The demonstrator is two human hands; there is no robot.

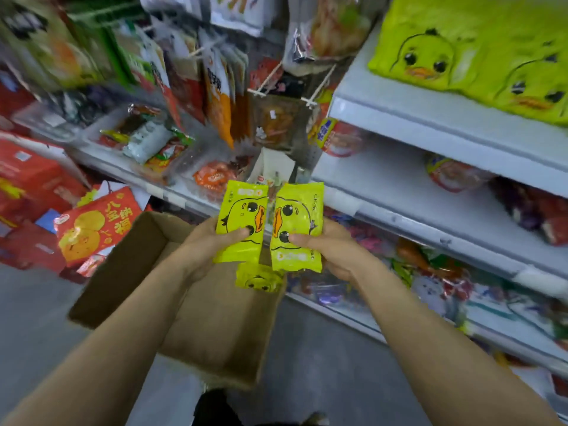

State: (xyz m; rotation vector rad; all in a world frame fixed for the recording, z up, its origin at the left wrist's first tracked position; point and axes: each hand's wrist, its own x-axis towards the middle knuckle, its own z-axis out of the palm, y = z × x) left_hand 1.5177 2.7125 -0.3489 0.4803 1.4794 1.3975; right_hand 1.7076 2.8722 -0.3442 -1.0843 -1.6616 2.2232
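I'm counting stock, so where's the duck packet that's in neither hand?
The loose duck packet is mid-frame in the head view, under the left-hand packet and right-hand packet, at the far edge of the cardboard box.

Open cardboard box (pixel 215 327) below the gripped left duck packet (pixel 241 222) and right duck packet (pixel 296 229), themselves barely apart: mouth free except a third packet (pixel 259 279) at its far wall. White shelves (pixel 430 124) crowd the right, hanging packets (pixel 221 87) block ahead, red gift boxes (pixel 30 186) the left; grey floor (pixel 30 302) lies open.
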